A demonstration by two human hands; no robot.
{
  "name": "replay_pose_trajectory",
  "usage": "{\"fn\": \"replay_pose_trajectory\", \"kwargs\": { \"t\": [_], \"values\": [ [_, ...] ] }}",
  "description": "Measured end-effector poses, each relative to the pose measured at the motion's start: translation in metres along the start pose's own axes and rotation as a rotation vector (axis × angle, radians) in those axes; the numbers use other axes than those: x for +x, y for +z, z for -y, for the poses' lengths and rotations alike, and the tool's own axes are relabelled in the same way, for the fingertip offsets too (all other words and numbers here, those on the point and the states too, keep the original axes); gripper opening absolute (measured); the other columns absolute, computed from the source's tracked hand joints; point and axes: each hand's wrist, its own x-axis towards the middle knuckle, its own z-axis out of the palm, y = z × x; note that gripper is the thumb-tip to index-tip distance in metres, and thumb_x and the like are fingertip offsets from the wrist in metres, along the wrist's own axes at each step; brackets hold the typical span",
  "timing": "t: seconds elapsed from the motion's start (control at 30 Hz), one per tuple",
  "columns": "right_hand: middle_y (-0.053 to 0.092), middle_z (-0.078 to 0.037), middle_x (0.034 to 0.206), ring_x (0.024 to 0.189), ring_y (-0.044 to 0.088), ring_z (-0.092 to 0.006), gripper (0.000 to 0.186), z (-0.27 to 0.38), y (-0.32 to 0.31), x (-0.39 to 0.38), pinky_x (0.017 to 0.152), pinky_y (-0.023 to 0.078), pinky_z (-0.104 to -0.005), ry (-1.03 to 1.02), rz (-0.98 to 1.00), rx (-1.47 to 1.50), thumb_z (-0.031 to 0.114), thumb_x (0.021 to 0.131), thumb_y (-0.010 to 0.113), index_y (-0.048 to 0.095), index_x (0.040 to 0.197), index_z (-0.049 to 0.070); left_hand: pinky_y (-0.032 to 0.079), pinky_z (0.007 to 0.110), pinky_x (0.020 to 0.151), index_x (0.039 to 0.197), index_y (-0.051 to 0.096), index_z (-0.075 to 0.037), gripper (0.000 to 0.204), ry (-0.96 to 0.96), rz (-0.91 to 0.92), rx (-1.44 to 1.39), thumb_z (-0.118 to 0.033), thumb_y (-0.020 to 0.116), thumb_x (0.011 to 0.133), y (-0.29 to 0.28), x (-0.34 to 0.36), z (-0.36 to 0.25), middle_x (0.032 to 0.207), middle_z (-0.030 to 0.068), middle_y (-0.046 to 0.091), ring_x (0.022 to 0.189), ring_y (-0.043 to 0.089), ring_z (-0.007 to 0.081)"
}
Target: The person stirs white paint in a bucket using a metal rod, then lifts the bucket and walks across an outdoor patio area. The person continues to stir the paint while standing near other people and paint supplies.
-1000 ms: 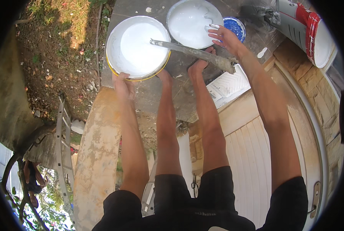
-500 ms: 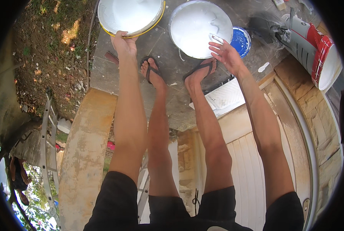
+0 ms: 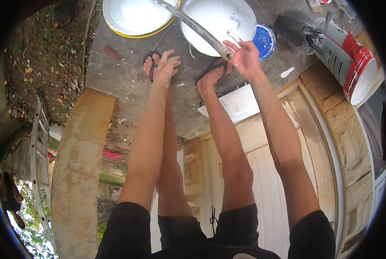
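Note:
My right hand (image 3: 247, 60) is open, fingers spread, with a white streak at its fingertips. The worn end of a long grey pole (image 3: 197, 29) lies against or just beside its palm; the fingers are not wrapped round it. This pole slants in from the top edge, across two round tubs of white paint. One paint bucket (image 3: 137, 35) has a yellow rim; the other white paint tub (image 3: 197, 45) stands to its right. My left hand (image 3: 167, 69) hangs empty over my left foot, fingers apart and slightly blurred.
A blue paint-smeared lid (image 3: 264, 42) sits beside the right tub. A white paint tray (image 3: 238, 103) lies by my right foot. At right lies a grey-and-red bucket (image 3: 344, 60) with plastic wrap. A ladder (image 3: 39, 159) stands left; another person's foot (image 3: 63, 16) shows at upper left.
My left hand has let go of the yellow-rimmed bucket and drawn back toward me. The grey pole has come into view at my right hand. The view has shifted slightly.

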Motion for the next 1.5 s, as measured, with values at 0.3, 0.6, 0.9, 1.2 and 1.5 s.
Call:
{"fn": "replay_pose_trajectory", "kwargs": {
  "t": [0.3, 0.6, 0.9, 1.2, 1.5],
  "values": [
    [0.027, -0.019, 0.156, 0.144, 0.024, -0.0415, 0.094, -0.014, 0.001, 0.001, 0.113, 0.022, -0.0654, -0.685, -0.410, -2.205, 0.017, 0.074, 0.067, 0.026, 0.157, 0.020, 0.046, 0.054, 0.106, 0.139, 0.025, -0.004, 0.048, 0.098, -0.125, -0.604, -0.009, 0.050, 0.098, 0.114, 0.031, 0.011, 0.132, 0.0207, 0.049, 0.127, 0.052, 0.0387],
    [0.011, -0.012, 0.167, 0.153, 0.009, -0.0389, 0.099, -0.039, -0.033, -0.020, 0.114, 0.013, -0.0715, -0.649, -0.257, -2.414, 0.018, 0.072, 0.074, 0.026, 0.158, 0.031, 0.065, 0.042, 0.082, 0.134, 0.032, 0.008, 0.038, 0.192, -0.230, -0.527, -0.008, 0.047, 0.103, 0.115, 0.046, 0.009, 0.130, 0.0244, 0.045, 0.115, 0.058, 0.0347],
    [0.015, -0.012, 0.165, 0.152, 0.011, -0.0384, 0.085, -0.029, -0.031, -0.074, 0.114, 0.014, -0.0719, -0.623, -0.244, -2.407, 0.014, 0.070, 0.069, 0.042, 0.149, 0.028, 0.052, 0.061, 0.100, 0.129, 0.043, -0.005, 0.027, 0.083, -0.346, -0.540, -0.010, 0.035, 0.104, 0.118, 0.056, 0.010, 0.126, 0.0120, 0.051, 0.116, 0.057, 0.0334],
    [0.012, -0.018, 0.165, 0.152, 0.010, -0.0415, 0.080, -0.006, -0.021, -0.039, 0.112, 0.013, -0.0726, -0.803, -0.401, -2.207, 0.022, 0.071, 0.069, 0.046, 0.148, 0.026, 0.054, 0.052, 0.099, 0.150, 0.013, 0.001, 0.059, 0.141, -0.183, -0.688, -0.008, 0.048, 0.103, 0.118, 0.032, 0.010, 0.145, 0.0277, 0.034, 0.128, 0.049, 0.0485],
    [0.044, -0.022, 0.144, 0.124, 0.054, -0.0301, 0.078, -0.017, 0.058, -0.083, 0.100, 0.044, -0.0487, -0.540, -0.154, -1.423, 0.025, 0.083, 0.074, 0.039, 0.152, 0.017, 0.047, 0.050, 0.102, 0.155, 0.020, -0.012, 0.072, 0.014, -0.259, -0.315, -0.020, 0.062, 0.098, 0.082, -0.079, 0.026, 0.160, 0.0185, 0.023, 0.140, 0.037, 0.0334]
  ]
}}
